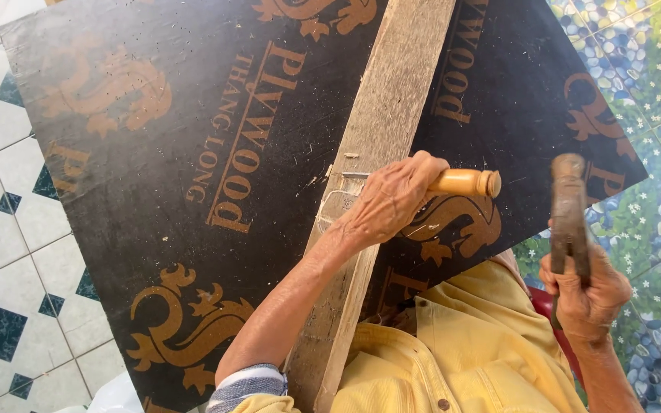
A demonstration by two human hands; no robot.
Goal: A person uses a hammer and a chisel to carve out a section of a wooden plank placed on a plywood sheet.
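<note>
From the head camera, looking straight down, your left hand [388, 200] was wrapped closed around a chisel [464, 183], fingers curled over the pale wooden handle so that only its rounded butt end stuck out to the right of your fist. The blade end ran under your palm toward the left, and its tip met the wooden plank [380, 164] at a shallow notch with pale, fresh-cut edges. You held the tool low and nearly flat along the plank's face, which, as I judge it, kept the edge paring wood rather than digging deep, and left the butt exposed for striking.

Your right hand [587, 294] was clenched shut around the handle of a hammer [569, 206], gripped near the lower end, with the rusty head raised up and away from you, well apart from the chisel's butt. Holding it far down the handle likely gave you more swing.

The plank lay diagonally across a dark plywood sheet [154, 168] printed with golden-brown ornaments, running from the top of the view down toward your lap. The sheet served as a flat bed under the plank, keeping it off the floor. Fine chips and dust were scattered on the sheet near the notch.

Your yellow shirt [460, 344] filled the bottom of the view. White-and-teal tiles [1, 252] showed on the left, pebble-patterned flooring [652, 76] on the right.
</note>
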